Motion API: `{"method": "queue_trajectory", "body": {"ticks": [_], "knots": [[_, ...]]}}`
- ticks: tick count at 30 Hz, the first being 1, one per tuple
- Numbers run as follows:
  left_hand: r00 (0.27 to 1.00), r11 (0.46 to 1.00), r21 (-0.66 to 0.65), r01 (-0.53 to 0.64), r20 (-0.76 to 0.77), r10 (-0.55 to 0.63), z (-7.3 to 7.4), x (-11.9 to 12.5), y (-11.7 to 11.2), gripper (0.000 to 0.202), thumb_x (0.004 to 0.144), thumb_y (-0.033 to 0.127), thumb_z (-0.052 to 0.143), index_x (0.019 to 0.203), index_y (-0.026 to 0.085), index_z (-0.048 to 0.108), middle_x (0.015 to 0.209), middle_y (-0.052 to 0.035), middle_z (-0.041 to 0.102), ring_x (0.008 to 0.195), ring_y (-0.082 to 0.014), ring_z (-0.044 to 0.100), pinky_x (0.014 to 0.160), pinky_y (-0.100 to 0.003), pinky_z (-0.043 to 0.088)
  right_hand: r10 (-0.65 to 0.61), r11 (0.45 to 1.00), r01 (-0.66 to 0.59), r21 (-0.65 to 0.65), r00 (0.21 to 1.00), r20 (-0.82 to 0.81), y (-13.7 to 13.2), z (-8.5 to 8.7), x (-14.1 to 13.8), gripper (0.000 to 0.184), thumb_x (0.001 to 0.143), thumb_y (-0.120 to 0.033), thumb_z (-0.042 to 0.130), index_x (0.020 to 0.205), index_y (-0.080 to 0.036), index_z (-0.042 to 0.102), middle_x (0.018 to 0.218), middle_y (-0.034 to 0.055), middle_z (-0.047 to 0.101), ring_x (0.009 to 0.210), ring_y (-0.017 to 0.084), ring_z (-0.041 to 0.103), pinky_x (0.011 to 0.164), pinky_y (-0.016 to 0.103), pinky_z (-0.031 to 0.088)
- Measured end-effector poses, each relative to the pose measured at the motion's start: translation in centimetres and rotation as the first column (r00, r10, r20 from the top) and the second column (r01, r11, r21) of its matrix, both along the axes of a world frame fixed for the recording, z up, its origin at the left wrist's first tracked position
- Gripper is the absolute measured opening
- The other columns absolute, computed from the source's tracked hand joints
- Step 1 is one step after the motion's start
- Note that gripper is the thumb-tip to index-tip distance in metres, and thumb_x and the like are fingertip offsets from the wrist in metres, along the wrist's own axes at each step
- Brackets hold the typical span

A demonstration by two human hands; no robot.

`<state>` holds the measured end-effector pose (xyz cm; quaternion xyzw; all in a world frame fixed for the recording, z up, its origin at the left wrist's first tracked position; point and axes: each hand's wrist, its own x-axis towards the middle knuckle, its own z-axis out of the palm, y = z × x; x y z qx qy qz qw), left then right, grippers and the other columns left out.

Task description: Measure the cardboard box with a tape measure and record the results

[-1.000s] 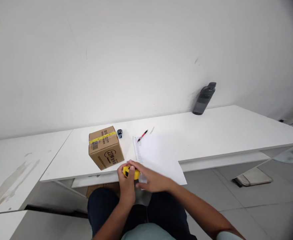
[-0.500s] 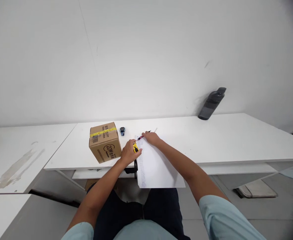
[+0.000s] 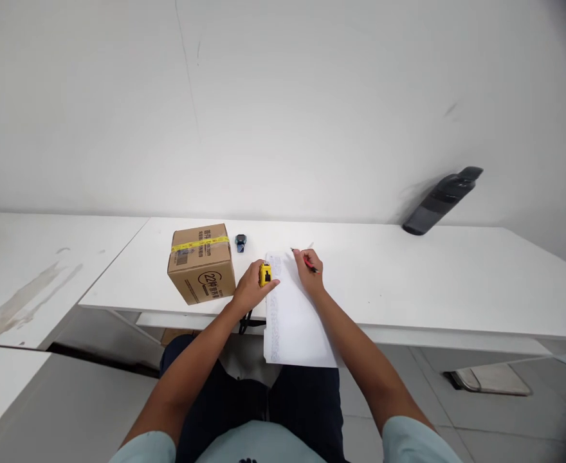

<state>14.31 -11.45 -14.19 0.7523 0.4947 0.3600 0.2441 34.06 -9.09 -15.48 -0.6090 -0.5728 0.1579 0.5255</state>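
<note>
A yellow and black tape measure (image 3: 265, 275) rests in my left hand (image 3: 251, 288), its fingers wrapped around it at the left edge of the paper (image 3: 300, 328). My right hand (image 3: 309, 270) is closed on a red and black pen (image 3: 309, 263), with one end pointing up and left over the upper part of the sheet. Handwriting runs down the sheet's left side, and the rest of it looks blank. The paper's near end hangs past the table edge above my lap.
A taped cardboard box (image 3: 200, 263) stands left of my left hand, with a dark wristwatch (image 3: 240, 242) behind it to the right. A dark water bottle (image 3: 440, 200) stands on the white table (image 3: 408, 283) near the wall. A black strap (image 3: 249, 323) hangs at the front edge.
My right hand has drawn back to the right and now grips the pen, which lay angled by its fingertips before. The tape measure has turned more upright in my left hand.
</note>
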Motion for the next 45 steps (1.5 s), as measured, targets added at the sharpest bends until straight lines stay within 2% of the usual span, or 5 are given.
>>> {"method": "queue_trajectory", "body": {"ticks": [6, 9, 12, 22, 45], "knots": [[0.994, 0.976, 0.188, -0.106, 0.053, 0.097, -0.9, 0.0, 0.8, 0.053, 0.083, 0.034, 0.070, 0.129, 0.023, 0.045, 0.124, -0.0118, 0.055, 0.120, -0.0271, 0.053, 0.103, -0.042, 0.042, 0.305, 0.944, -0.327, -0.044, 0.915, -0.263, 0.1, -0.5, -0.7, 0.058, 0.088, -0.065, 0.048, 0.128, -0.024, 0.048, 0.099, 0.0061, 0.068, 0.066, 0.015, 0.061, 0.063, 0.030, 0.050], [0.983, 0.958, 0.227, -0.174, 0.104, 0.154, -1.3, -0.1, 1.2, 0.052, 0.082, 0.028, 0.071, 0.128, 0.023, 0.046, 0.123, -0.0117, 0.054, 0.121, -0.0273, 0.052, 0.105, -0.044, 0.041, 0.384, 0.898, -0.429, -0.095, 0.871, -0.305, -0.3, -0.1, -0.9, 0.045, 0.085, -0.060, 0.057, 0.110, -0.023, 0.058, 0.099, 0.0056, 0.066, 0.072, 0.016, 0.061, 0.067, 0.031, 0.049], [0.975, 0.954, 0.228, -0.194, 0.154, 0.161, -1.5, -0.3, 1.4, 0.050, 0.083, 0.025, 0.069, 0.128, 0.024, 0.046, 0.123, -0.0112, 0.053, 0.122, -0.0265, 0.052, 0.106, -0.044, 0.040, 0.371, 0.893, -0.418, -0.170, 0.895, -0.248, -0.7, 0.4, -0.8, 0.034, 0.087, -0.055, 0.055, 0.079, -0.022, 0.059, 0.075, 0.0009, 0.060, 0.069, 0.017, 0.055, 0.066, 0.030, 0.045], [0.945, 0.968, 0.185, -0.171, 0.309, 0.108, -1.5, -0.4, 1.4, 0.053, 0.081, 0.032, 0.073, 0.127, 0.026, 0.049, 0.127, -0.0090, 0.056, 0.123, -0.0244, 0.053, 0.107, -0.040, 0.041, 0.346, 0.884, -0.373, -0.282, 0.927, -0.143, -1.3, 0.8, -1.3, 0.042, 0.083, -0.053, 0.058, 0.057, -0.022, 0.045, 0.055, -0.0029, 0.046, 0.057, 0.015, 0.041, 0.055, 0.028, 0.030], [0.927, 0.984, 0.044, -0.172, 0.345, 0.147, -2.0, -0.2, 1.8, 0.056, 0.078, 0.033, 0.074, 0.126, 0.026, 0.047, 0.127, -0.0084, 0.054, 0.120, -0.0237, 0.055, 0.100, -0.038, 0.046, 0.363, 0.883, -0.363, -0.298, 0.930, -0.055, -1.0, 0.2, -1.4, 0.041, 0.083, -0.050, 0.055, 0.056, -0.023, 0.042, 0.055, -0.0026, 0.048, 0.056, 0.015, 0.042, 0.053, 0.028, 0.031]]}}
